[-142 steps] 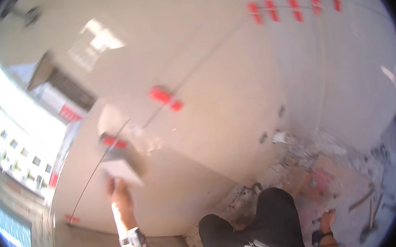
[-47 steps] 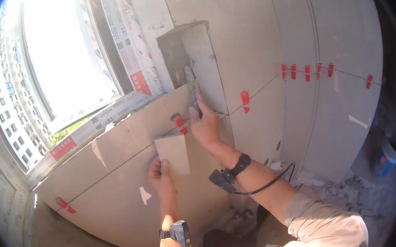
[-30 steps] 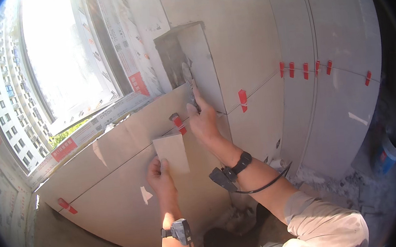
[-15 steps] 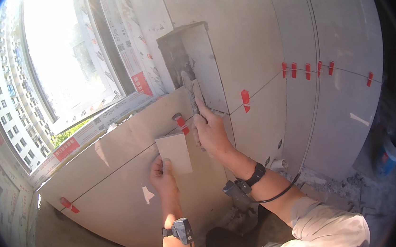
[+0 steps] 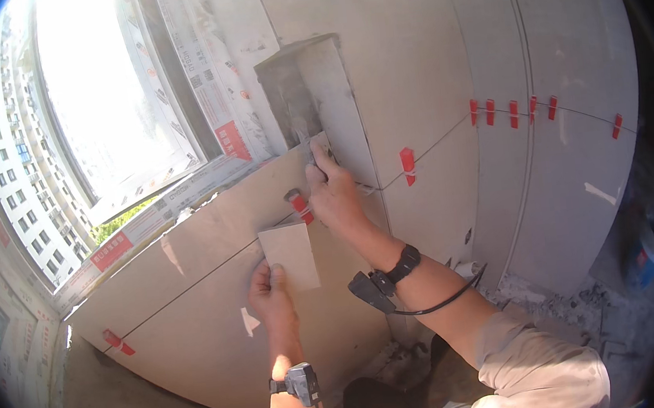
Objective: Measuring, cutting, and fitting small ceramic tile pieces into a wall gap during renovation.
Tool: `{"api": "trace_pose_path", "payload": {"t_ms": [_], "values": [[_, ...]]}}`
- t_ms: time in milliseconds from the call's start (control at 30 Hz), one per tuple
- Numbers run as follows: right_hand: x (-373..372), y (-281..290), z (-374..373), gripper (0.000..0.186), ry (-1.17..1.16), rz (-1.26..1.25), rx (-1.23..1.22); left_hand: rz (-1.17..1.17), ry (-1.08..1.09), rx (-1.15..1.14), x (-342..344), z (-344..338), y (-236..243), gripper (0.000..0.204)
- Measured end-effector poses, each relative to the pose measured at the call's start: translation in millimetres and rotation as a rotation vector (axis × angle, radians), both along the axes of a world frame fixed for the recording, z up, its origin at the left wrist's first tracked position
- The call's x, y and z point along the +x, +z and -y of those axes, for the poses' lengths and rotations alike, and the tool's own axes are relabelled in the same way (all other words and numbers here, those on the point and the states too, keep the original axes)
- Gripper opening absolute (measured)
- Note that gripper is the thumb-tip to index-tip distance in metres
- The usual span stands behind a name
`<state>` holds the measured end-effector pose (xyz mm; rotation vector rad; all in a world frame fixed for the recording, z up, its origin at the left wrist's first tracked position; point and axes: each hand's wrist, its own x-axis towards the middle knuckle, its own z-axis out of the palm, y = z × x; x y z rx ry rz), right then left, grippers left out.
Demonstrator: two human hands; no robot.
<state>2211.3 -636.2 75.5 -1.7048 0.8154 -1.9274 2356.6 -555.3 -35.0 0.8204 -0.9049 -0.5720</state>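
In my left hand [image 5: 271,292], thumb in front, is a small beige rectangle of cut tile [image 5: 290,256], held upright before the tiled wall [image 5: 220,324]. My right hand [image 5: 334,195] is closed around a small trowel. Its blade tip [image 5: 304,137] shows at the lower edge of the recess [image 5: 288,90] in the wall; fingers hide its handle. Grey, rough mortar lines the back of the recess. Just left of my right wrist, a red tile-levelling wedge [image 5: 300,206] sits on the tile joint.
A window frame [image 5: 183,178] with protective film stands at the left. More red wedges [image 5: 408,166] line the joint to the right. A white pipe end [image 5: 465,269] sticks out low on the wall, near rubble [image 5: 533,302]. A bucket [image 5: 651,255] stands far right.
My right hand has moved slightly up and left, and the trowel blade has tipped from upright into the recess. My left hand keeps the tile piece in nearly the same place.
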Motion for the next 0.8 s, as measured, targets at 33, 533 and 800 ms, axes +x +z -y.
{"api": "trace_pose_path", "payload": {"t_ms": [33, 533, 800], "values": [[-1.5, 3.3, -2.5, 0.045, -0.004, 0.0, -0.034, -0.005, 0.009, 0.01, -0.5, -0.4, 0.0, 0.021], [-38.3, -44.2, -14.8, 0.049, 0.049, -0.195, 0.051, 0.004, 0.02, -0.004, 0.8, 0.3, -2.1, 0.021], [-28.4, -39.4, -16.8, 0.048, 0.178, 0.021, 0.116, 0.014, 0.046, 0.032, -0.3, 0.0, -0.6, 0.021]]}}
